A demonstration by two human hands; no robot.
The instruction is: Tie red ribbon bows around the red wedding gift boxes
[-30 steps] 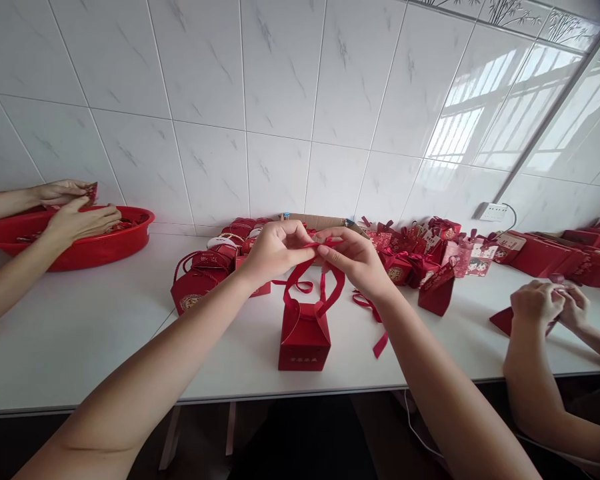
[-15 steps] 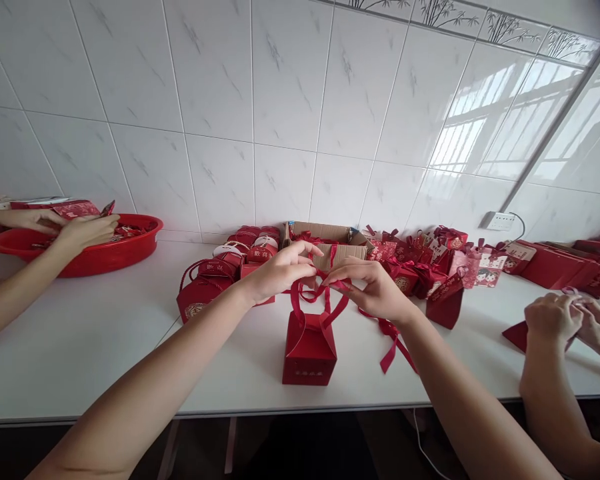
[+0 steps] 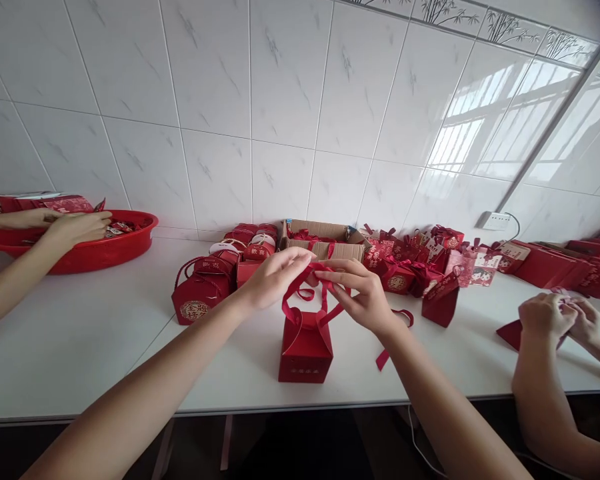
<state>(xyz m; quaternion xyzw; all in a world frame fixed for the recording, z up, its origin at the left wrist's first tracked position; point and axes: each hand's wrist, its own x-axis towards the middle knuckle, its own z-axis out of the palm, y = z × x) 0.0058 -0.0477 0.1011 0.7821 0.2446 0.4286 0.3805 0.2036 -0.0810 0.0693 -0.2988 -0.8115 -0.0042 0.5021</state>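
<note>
A small red gift box (image 3: 306, 357) stands upright near the table's front edge, gold lettering on its front. From its top a red ribbon (image 3: 289, 308) rises in loops. Above the box, my left hand (image 3: 279, 275) pinches the ribbon between thumb and fingers. Close beside it on the right, my right hand (image 3: 359, 288) is also closed on the ribbon, and the two hands' fingertips nearly meet. The fingers partly hide the place where the strands cross. A loose ribbon tail (image 3: 383, 360) rests on the table by my right wrist.
Behind my hands stands a cardboard box (image 3: 347, 251) with red ribbon in it. Finished-looking red boxes (image 3: 200, 293) sit left, more gift boxes (image 3: 397, 277) right. A co-worker's hands (image 3: 77, 227) are over a red basin (image 3: 125, 247); another person's hands (image 3: 550, 315) work at far right.
My left fingers have drawn together on the ribbon, and my right fingers have shifted and spread along it. The view has moved slightly; the box stays in place.
</note>
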